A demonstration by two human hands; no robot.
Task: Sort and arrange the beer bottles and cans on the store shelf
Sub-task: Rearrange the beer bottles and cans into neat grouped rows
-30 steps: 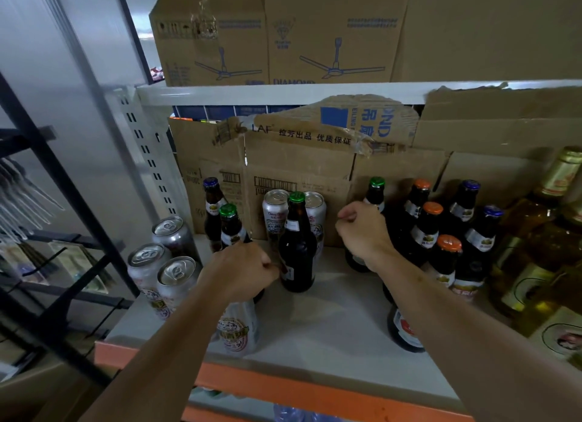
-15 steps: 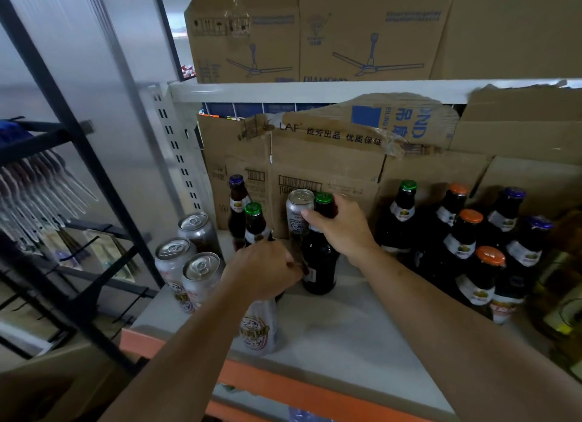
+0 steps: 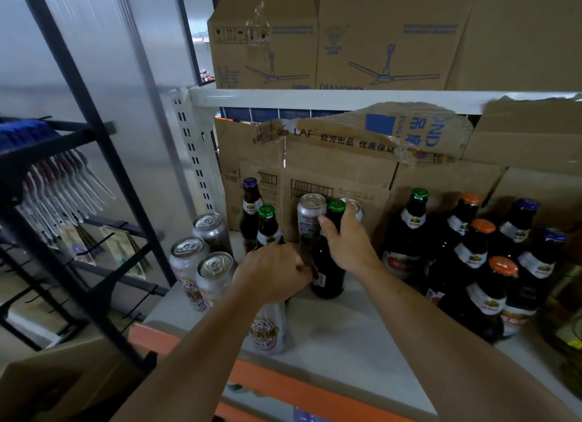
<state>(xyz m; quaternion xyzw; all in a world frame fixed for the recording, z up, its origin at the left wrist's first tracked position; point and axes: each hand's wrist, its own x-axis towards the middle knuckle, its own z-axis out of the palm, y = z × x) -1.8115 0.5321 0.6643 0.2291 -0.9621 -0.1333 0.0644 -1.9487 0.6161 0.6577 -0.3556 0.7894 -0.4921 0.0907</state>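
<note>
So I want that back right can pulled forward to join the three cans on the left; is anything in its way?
Yes. The green-capped bottle under the right hand stands directly before the back can, with a second can and two bottles leftward.

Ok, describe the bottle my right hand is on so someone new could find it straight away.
Start at the torn cardboard boxes along the back of the grey shelf. In front of them, mid-shelf, a dark bottle stands between two silver cans, with the right hand wrapped round its neck. Its cap is green, and unlike the other green-capped bottles it stands apart from both bottle groups.
</note>
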